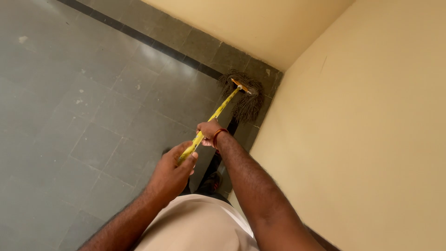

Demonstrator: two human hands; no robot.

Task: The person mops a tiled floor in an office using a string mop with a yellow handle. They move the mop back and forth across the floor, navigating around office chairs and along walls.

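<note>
My left hand [172, 173] closes around the near end of the yellow mop handle [214, 116]; my right hand [209, 131], wearing a wristband [218, 135], grips it farther along. The dark mop head [246, 100] lies in the wall corner [278, 74]. My feet below are mostly hidden.

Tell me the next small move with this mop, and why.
Probably draw the mop head back out of the corner along the wall. Both the left hand and right hand grip the yellow handle, and the strands already sit against the corner tiles.
</note>
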